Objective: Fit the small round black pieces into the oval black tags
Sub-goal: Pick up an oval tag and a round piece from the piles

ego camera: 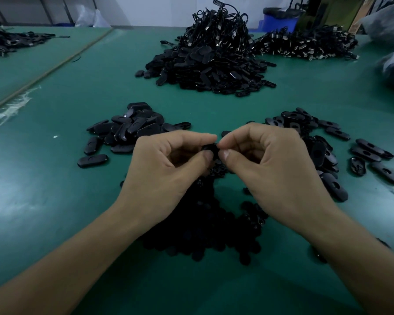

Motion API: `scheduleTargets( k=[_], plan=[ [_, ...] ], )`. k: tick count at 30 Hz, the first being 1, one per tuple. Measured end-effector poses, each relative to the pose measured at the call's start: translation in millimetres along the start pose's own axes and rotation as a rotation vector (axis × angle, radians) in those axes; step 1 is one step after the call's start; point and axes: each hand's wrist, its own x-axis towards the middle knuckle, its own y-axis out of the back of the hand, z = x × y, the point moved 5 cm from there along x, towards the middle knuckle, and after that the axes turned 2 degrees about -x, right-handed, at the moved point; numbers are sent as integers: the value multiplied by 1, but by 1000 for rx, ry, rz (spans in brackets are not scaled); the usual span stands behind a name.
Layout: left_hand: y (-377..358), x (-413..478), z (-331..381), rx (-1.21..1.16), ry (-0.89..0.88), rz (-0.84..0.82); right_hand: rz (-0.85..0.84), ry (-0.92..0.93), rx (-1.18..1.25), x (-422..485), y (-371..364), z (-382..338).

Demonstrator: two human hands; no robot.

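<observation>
Table (55,201): green mat.
Round pieces (203,228): dark heap beneath both wrists.
Oval tags (125,130): piles either side of the hands.
Left hand (168,169): thumb and forefinger pinch small black part (210,148).
Right hand (271,169): pinches the same part, mostly hidden.

Oval black tags (127,130) beside round pieces (203,228)

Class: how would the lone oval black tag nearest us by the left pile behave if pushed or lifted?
The oval tag lies flat, so it should slide, not roll. Probably stiff: the piled tags keep their shape.
</observation>
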Motion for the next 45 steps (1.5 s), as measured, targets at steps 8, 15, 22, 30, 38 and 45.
scheduleTargets(
  k=[8,15,22,30,38,45],
  plan=[
    [-3,-3,1,91,-21,-51,36,-5,-64,-1,0,0],
    [2,-2,4,274,-84,9,37,25,-65,-3,-4,-3],
    [6,1,-1,268,-21,37,-32,73,-25,-3,-4,-5],
    [2,2,-5,-8,116,-42,-43,23,-18,2,2,6],
    [0,1,-8,-120,208,16,-79,-19,65,3,1,12],
    [-1,1,-7,-108,213,2,-102,-39,81,4,2,15]
  ],
)
